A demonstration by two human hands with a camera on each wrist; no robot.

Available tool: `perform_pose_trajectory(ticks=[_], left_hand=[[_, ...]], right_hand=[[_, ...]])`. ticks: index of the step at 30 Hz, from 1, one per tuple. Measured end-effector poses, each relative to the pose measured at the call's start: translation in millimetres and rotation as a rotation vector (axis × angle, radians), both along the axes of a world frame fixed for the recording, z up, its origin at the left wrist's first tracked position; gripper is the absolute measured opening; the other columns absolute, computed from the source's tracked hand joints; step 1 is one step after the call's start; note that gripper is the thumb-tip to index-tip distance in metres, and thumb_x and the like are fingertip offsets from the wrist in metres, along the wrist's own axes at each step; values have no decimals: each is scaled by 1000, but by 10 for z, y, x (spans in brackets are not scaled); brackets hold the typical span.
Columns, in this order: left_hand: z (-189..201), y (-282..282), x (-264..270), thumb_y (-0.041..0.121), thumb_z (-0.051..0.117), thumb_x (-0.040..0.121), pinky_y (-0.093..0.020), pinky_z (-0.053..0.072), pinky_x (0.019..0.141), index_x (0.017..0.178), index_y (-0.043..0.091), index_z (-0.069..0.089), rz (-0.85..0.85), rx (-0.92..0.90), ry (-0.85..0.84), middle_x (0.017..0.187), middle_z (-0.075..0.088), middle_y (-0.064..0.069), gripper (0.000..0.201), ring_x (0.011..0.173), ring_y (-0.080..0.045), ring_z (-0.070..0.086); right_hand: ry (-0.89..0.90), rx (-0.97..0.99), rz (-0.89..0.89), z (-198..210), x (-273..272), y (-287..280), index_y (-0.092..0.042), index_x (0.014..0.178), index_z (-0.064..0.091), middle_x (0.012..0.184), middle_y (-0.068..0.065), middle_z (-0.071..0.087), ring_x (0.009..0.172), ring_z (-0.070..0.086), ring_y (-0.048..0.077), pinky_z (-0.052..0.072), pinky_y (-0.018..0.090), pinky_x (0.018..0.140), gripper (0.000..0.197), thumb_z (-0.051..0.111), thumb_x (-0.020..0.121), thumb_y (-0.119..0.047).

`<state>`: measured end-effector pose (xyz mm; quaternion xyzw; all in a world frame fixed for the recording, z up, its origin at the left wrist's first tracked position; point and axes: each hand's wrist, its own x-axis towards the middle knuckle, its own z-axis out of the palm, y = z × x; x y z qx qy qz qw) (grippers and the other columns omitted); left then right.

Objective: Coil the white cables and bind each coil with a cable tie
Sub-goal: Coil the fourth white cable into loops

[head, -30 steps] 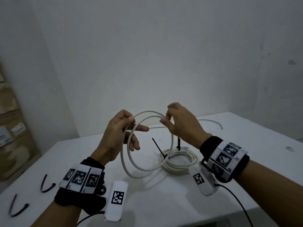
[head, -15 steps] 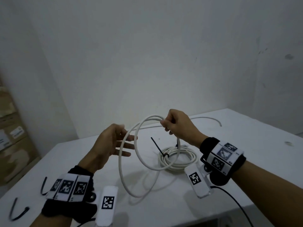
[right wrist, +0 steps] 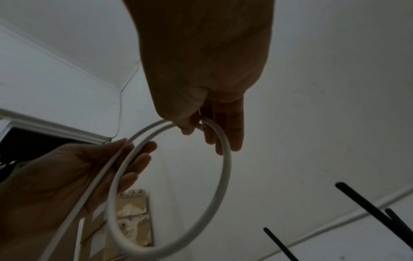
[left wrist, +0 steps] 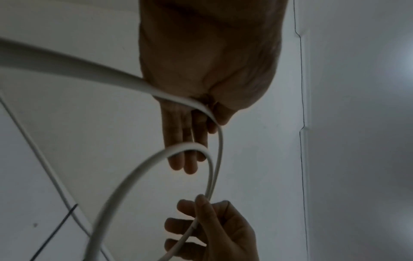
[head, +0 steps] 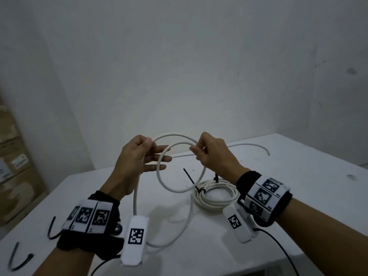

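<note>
A white cable (head: 180,190) is held up over the table in two loops. My left hand (head: 151,144) pinches the top of the loops between thumb and forefinger, its other fingers stretched out to the right. My right hand (head: 196,149) pinches the same cable a short way to the right. The bigger loop (head: 169,243) hangs down to the tabletop, and the cable's loose tail (head: 258,146) trails off to the right. In the right wrist view the cable (right wrist: 223,176) forms a ring between both hands. A bound white coil (head: 217,198) lies on the table with black cable ties (head: 190,178) sticking up.
The white table (head: 298,176) stands against a white wall. Two loose black cable ties (head: 52,230) (head: 19,259) lie near its front left corner. Cardboard boxes (head: 14,176) are stacked on the left beyond the table edge.
My left hand, open and off the cable half a second ago, has risen and pinched the loops. My right hand has carried another turn of cable towards it.
</note>
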<state>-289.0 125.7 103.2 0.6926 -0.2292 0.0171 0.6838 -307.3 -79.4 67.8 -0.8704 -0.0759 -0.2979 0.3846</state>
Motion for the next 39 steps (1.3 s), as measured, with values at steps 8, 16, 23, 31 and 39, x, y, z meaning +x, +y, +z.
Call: perform_pose_trajectory(ticks=[8,16,23,31,39], left_hand=[[-379,304,-9,14,40,98,-47,55,85,80,9,43,-129,-136,42,109,70,-21,20,104,-37,67],[137,361,153,17,51,77,-45,57,79,103,3,64,-83,235,144,106,71,-21,32,96,-34,70],[112,-1,137,26,37,103,-45,58,78,93,3,58,-25,299,89,92,75,-16,33,86,-38,71],[-240,-52,104,22,37,103,-41,56,63,98,2,59,99,-30,33,75,70,-15,30,52,-28,63],[-269,-24,139,15,49,97,-20,26,38,93,2,65,185,-190,-41,53,38,1,21,39,-12,27]], right_hand=[[10,229,58,48,38,18,-9,75,49,79,14,68,69,70,28,59,39,56,22,62,90,-17],[-134,-147,65,68,43,170,-11,76,41,70,18,59,65,52,34,45,44,61,25,59,92,-14],[-127,-162,-42,178,84,246,-8,81,47,68,11,56,64,49,27,38,35,60,21,58,93,-22],[1,2,-97,138,121,264,-9,79,52,81,12,65,76,60,30,51,43,70,25,59,91,-29],[85,164,18,63,198,354,-14,64,45,64,4,56,57,56,22,57,41,54,32,63,88,-25]])
